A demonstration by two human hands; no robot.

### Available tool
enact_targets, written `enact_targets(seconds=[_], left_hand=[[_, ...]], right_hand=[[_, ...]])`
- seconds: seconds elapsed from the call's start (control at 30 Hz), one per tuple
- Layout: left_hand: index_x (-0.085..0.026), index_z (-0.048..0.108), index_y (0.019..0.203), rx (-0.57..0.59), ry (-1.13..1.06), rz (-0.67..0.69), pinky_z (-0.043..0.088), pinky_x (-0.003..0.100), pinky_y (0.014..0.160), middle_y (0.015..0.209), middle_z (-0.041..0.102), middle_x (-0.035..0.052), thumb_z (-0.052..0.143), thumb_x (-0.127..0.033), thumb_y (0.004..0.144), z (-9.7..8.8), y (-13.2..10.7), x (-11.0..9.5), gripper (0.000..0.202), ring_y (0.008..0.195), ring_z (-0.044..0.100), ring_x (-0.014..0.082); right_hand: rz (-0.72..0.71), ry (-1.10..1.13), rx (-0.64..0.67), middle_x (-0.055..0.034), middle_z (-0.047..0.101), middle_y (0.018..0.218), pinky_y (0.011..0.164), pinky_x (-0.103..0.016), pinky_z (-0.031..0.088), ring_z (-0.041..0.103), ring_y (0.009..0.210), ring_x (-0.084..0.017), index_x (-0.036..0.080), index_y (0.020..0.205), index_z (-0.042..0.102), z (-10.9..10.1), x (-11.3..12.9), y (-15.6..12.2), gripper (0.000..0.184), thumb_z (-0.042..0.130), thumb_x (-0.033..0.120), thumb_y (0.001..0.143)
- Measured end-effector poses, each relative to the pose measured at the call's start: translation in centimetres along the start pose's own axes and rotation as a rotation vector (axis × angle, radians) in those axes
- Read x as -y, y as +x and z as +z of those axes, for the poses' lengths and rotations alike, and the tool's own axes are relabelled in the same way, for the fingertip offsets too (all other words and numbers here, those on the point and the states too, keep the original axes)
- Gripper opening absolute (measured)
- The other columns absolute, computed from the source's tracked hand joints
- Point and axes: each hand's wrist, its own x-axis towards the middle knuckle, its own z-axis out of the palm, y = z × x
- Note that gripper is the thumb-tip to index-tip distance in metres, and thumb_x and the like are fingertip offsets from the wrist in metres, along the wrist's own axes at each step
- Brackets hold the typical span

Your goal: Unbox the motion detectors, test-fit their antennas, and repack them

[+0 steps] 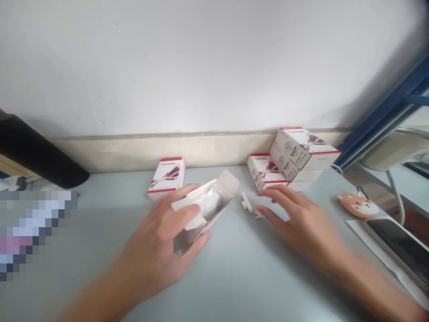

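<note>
My left hand (164, 228) is closed around a small white cardboard box (197, 231) with its flaps up, tilted over the table. Inside the box shows a white item in clear plastic (208, 201); its kind is not clear. My right hand (298, 219) hovers to the right, thumb and fingers apart, with nothing visible between them. Close to its fingertips lie a small white plastic piece (247, 203) and a second small white piece (258, 213), partly behind the thumb.
A closed white-and-red box (167, 174) lies near the wall. Several similar boxes (301, 147) are stacked at the back right. On the right are an orange animal-face pouch (358, 205), a phone (398, 241) and white paper (372, 250). A black cylinder (40, 152) leans in at left.
</note>
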Motion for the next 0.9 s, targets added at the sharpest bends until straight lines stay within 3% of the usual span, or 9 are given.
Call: enact_targets(seconds=[0.1, 0.2, 0.3, 0.33, 0.4, 0.5, 0.67, 0.77, 0.9], left_hand=[[-0.028, 0.059, 0.118, 0.024, -0.015, 0.045, 0.064, 0.044, 0.101, 0.144, 0.065, 0.0102, 0.069, -0.011, 0.090, -0.4, 0.5, -1.2, 0.034, 0.126, 0.070, 0.0298], [-0.031, 0.056, 0.141, 0.042, -0.066, 0.039, 0.067, 0.037, 0.096, 0.138, 0.072, 0.0081, 0.063, -0.016, 0.094, -0.3, 0.6, -3.3, 0.050, 0.121, 0.073, 0.0267], [-0.025, 0.048, 0.154, 0.062, -0.122, -0.140, 0.071, 0.027, 0.069, 0.138, 0.072, 0.0115, 0.064, -0.033, 0.094, 0.6, 0.0, -5.5, 0.062, 0.112, 0.077, 0.0277], [-0.023, 0.049, 0.153, 0.041, -0.127, -0.196, 0.071, 0.026, 0.066, 0.138, 0.072, 0.0122, 0.066, -0.036, 0.094, 1.0, -0.3, -6.2, 0.063, 0.113, 0.077, 0.0285], [-0.021, 0.054, 0.148, -0.015, -0.117, -0.227, 0.072, 0.031, 0.080, 0.135, 0.074, 0.0124, 0.070, -0.037, 0.092, 1.8, -0.6, -7.2, 0.060, 0.116, 0.077, 0.0292], [-0.020, 0.061, 0.138, -0.055, -0.048, -0.097, 0.067, 0.035, 0.098, 0.130, 0.077, 0.0108, 0.076, -0.029, 0.089, 2.1, -0.4, -8.1, 0.052, 0.115, 0.077, 0.0271], [-0.034, 0.066, 0.127, -0.059, 0.018, 0.210, 0.069, 0.039, 0.092, 0.127, 0.078, 0.0038, 0.074, -0.033, 0.090, 0.9, 0.8, -8.0, 0.038, 0.117, 0.076, 0.0287], [-0.041, 0.061, 0.134, -0.127, 0.022, 0.251, 0.067, 0.044, 0.094, 0.128, 0.077, 0.0031, 0.071, -0.029, 0.093, 0.4, 1.1, -7.3, 0.044, 0.123, 0.074, 0.0302], [-0.039, 0.057, 0.143, 0.040, 0.101, 0.319, 0.063, 0.039, 0.100, 0.150, 0.064, 0.0060, 0.068, -0.012, 0.094, 0.1, 1.3, -5.6, 0.057, 0.133, 0.067, 0.0304]], right_hand=[[-0.149, 0.145, -0.221, -0.0079, 0.072, 0.109, 0.080, -0.034, 0.055, 0.071, 0.095, -0.022, 0.023, 0.116, 0.067, -1.8, 2.2, -0.3, 0.021, 0.066, 0.014, 0.097], [-0.322, 0.167, -0.171, -0.0088, 0.072, 0.105, 0.075, -0.034, 0.054, 0.069, 0.086, -0.021, 0.019, 0.119, 0.068, -2.6, 4.2, -0.5, 0.024, 0.063, 0.013, 0.096], [-0.212, 0.115, -0.084, -0.0093, 0.070, 0.105, 0.073, -0.037, 0.054, 0.068, 0.085, -0.022, 0.021, 0.121, 0.071, -2.2, 5.1, -0.8, 0.023, 0.060, 0.021, 0.101], [-0.137, 0.125, -0.066, -0.0087, 0.069, 0.103, 0.072, -0.037, 0.054, 0.067, 0.085, -0.022, 0.023, 0.119, 0.073, -1.9, 5.2, -0.9, 0.021, 0.060, 0.023, 0.102], [0.021, 0.214, -0.021, -0.0079, 0.066, 0.101, 0.072, -0.036, 0.056, 0.067, 0.086, -0.022, 0.025, 0.117, 0.074, -1.4, 5.3, -1.1, 0.020, 0.059, 0.029, 0.104], [0.224, 0.485, 0.044, -0.0076, 0.064, 0.106, 0.073, -0.032, 0.058, 0.065, 0.087, -0.019, 0.025, 0.117, 0.075, -0.9, 5.3, -1.3, 0.024, 0.057, 0.037, 0.105], [0.446, 0.867, 0.017, -0.0062, 0.061, 0.108, 0.063, -0.029, 0.054, 0.058, 0.074, -0.014, 0.024, 0.111, 0.079, -0.7, 5.4, -1.2, 0.031, 0.063, 0.048, 0.101], [0.381, 0.831, -0.089, -0.0043, 0.060, 0.102, 0.069, -0.029, 0.054, 0.057, 0.078, -0.015, 0.024, 0.101, 0.079, -0.8, 5.1, -0.9, 0.022, 0.069, 0.044, 0.098], [0.255, 0.666, -0.236, -0.0039, 0.061, 0.096, 0.077, -0.032, 0.053, 0.058, 0.087, -0.018, 0.025, 0.091, 0.075, -1.3, 4.0, -0.1, 0.013, 0.070, 0.035, 0.098]])
